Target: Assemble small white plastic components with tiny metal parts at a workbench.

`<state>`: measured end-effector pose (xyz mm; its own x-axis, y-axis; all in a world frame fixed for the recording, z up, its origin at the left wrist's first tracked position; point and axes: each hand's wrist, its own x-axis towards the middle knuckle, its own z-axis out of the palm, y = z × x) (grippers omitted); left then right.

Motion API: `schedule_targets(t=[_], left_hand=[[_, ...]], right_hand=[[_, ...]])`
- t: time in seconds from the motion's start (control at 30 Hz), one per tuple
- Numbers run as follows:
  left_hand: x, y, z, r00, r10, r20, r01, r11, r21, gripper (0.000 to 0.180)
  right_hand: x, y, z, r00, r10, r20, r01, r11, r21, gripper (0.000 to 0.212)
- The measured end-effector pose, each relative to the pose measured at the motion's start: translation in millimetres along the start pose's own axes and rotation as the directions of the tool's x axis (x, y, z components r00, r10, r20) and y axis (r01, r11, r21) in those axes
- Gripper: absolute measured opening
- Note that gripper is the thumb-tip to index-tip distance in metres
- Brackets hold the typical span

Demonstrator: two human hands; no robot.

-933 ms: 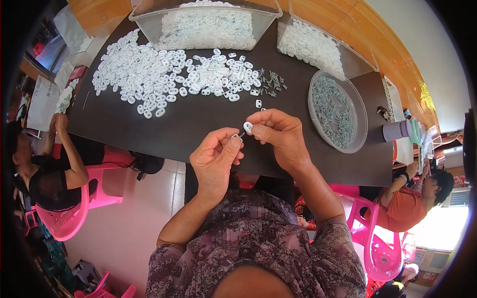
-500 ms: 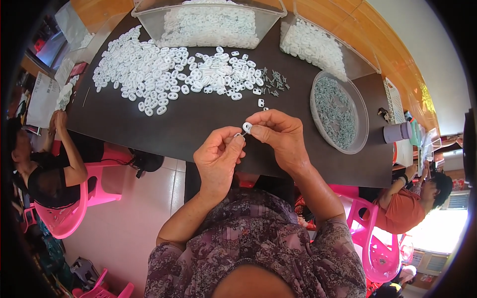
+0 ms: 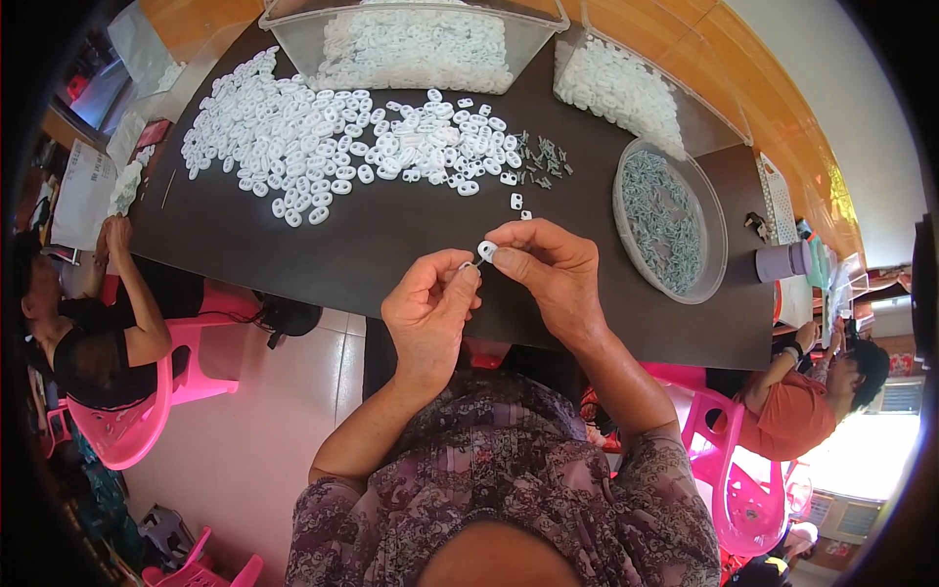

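My right hand (image 3: 551,277) pinches a small white plastic piece (image 3: 486,250) between thumb and forefinger, just above the near edge of the dark table (image 3: 323,249). My left hand (image 3: 428,311) is closed right beside it, fingertips touching a thin metal part (image 3: 466,264) that meets the white piece. A wide heap of similar white pieces (image 3: 323,147) lies spread on the table beyond the hands. A few small metal parts (image 3: 541,157) lie loose at the heap's right end.
A round clear dish (image 3: 675,220) of grey metal parts sits to the right. Two clear bins (image 3: 416,39) (image 3: 626,88) of white pieces stand at the table's far edge. A purple cup (image 3: 782,260) stands far right. Seated people and pink chairs (image 3: 137,411) flank the table.
Both hands stay together at the near edge of the table, holding the same small pieces; they have shifted only slightly.
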<state>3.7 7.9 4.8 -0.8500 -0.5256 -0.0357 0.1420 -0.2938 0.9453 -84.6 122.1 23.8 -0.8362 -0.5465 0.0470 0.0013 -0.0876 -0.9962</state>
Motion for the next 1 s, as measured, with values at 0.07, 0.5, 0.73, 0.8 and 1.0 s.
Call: schedule_targets(t=[0.07,0.5,0.73,0.8,1.0], left_hand=[[0.0,-0.2,-0.3,1.000,0.004,-0.008,-0.004,1.000,-0.001,0.015],[-0.4,-3.0,-1.6,1.000,0.015,-0.005,-0.015,1.000,0.021,0.013],[0.5,-4.4,-1.3,1.000,0.023,-0.004,-0.023,1.000,0.018,0.013],[0.5,-3.3,-0.2,1.000,0.019,-0.002,-0.019,1.000,0.007,0.013],[0.1,-4.4,0.8,0.999,0.032,-0.002,-0.032,0.999,-0.026,0.020]], right_hand=[[0.1,0.1,0.2,1.000,0.001,-0.002,-0.001,1.000,0.005,0.015],[-0.3,4.0,2.0,1.000,0.009,-0.012,-0.009,1.000,-0.020,0.015],[-1.9,3.8,3.8,1.000,-0.008,-0.010,0.008,0.999,-0.048,0.013],[-2.1,4.9,3.4,0.999,-0.039,-0.007,0.038,0.994,-0.098,0.014],[-3.4,6.5,5.8,0.992,-0.126,-0.006,0.123,0.973,-0.195,0.015]])
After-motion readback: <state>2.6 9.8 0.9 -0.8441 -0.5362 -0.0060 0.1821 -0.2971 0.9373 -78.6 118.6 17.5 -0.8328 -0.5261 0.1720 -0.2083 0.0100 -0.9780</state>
